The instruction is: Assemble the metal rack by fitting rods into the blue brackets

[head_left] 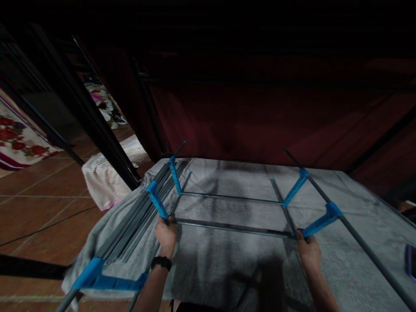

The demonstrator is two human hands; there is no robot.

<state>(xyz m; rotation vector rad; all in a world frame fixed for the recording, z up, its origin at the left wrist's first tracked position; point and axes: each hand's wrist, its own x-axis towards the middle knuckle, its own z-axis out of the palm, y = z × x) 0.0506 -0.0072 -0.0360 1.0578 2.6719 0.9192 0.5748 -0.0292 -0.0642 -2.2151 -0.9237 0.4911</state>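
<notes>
A frame of grey tubes joined by blue plastic connectors lies over a grey blanket (227,260). My left hand (165,236) is closed around the joint where a blue connector (157,201) meets the left end of the near grey crossbar (227,226). At that bar's right end, my right hand (308,251) grips the joint under another blue connector (323,220). Farther back, a second crossbar (227,197) runs between two more connectors, one on the left (175,175) and one on the right (294,188). My fingertips are partly hidden at both joints.
Loose grey tubes (139,216) lie bundled along the blanket's left side. Another blue connector (110,279) sits at the near left. Dark posts (97,134) and a dark red curtain (234,121) border the bed. A purple-edged object (410,260) is at the right edge.
</notes>
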